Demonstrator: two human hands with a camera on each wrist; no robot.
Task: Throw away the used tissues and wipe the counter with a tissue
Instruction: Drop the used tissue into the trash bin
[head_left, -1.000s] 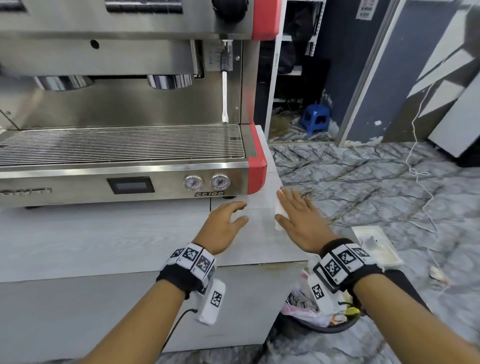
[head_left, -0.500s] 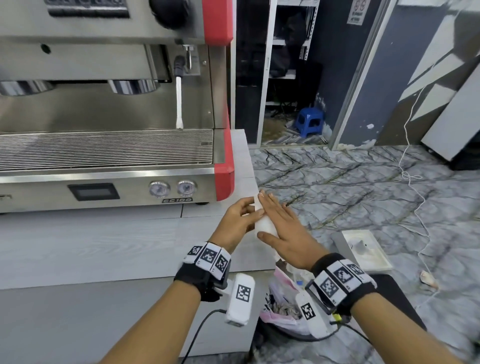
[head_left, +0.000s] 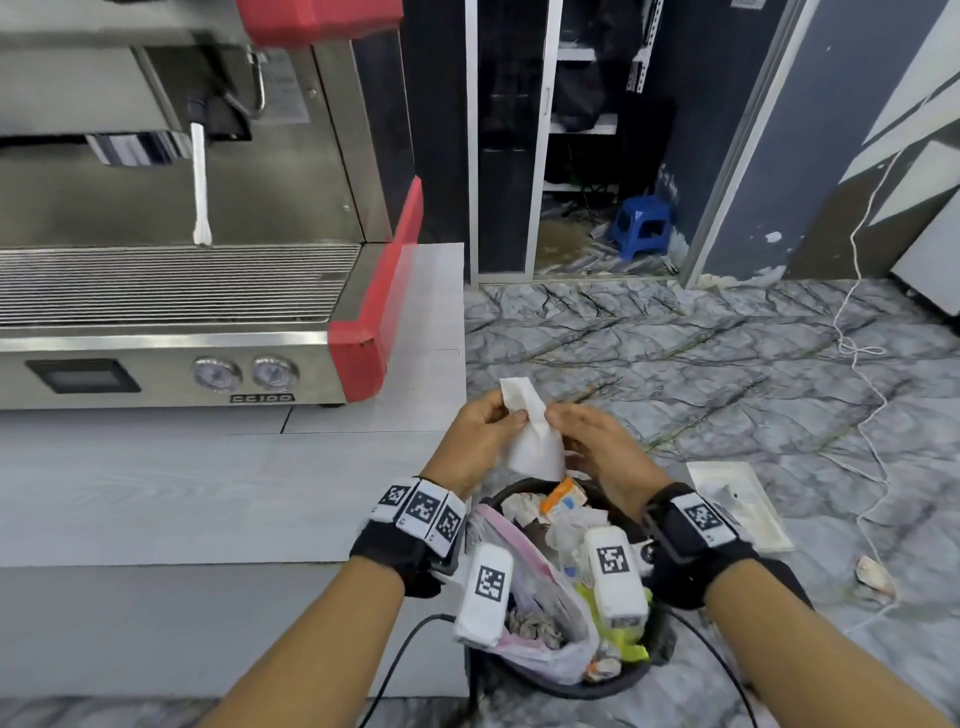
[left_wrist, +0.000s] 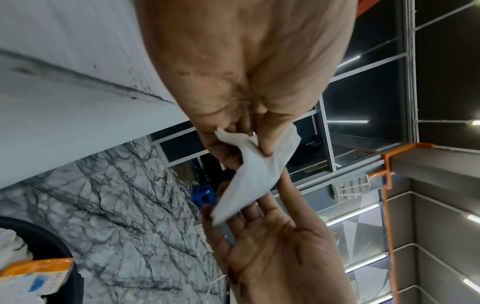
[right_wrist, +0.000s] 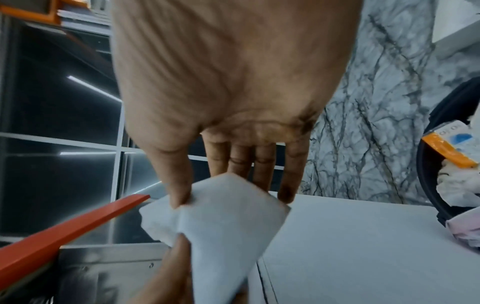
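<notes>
A white tissue (head_left: 535, 447) hangs between both hands, just above the black trash bin (head_left: 566, 691) at the counter's right end. My left hand (head_left: 478, 436) pinches its upper part between thumb and fingers, which the left wrist view shows close up on the tissue (left_wrist: 246, 181). My right hand (head_left: 587, 441) meets it from the right. In the right wrist view its thumb presses the tissue (right_wrist: 221, 226) against straight fingers. The bin holds crumpled tissues (head_left: 524, 506), an orange carton (head_left: 563, 496) and a pink bag. The pale counter (head_left: 208, 493) lies left of the hands.
A steel and red espresso machine (head_left: 182, 312) fills the counter's back left. On the marble floor to the right lie a white tray (head_left: 737, 504) and a white cable (head_left: 862, 364). A blue stool (head_left: 644, 228) stands in the doorway beyond.
The tissue came off the counter's right edge, where my right hand lay flat on it. Both hands now hold it raised over the bin. The view swung right.
</notes>
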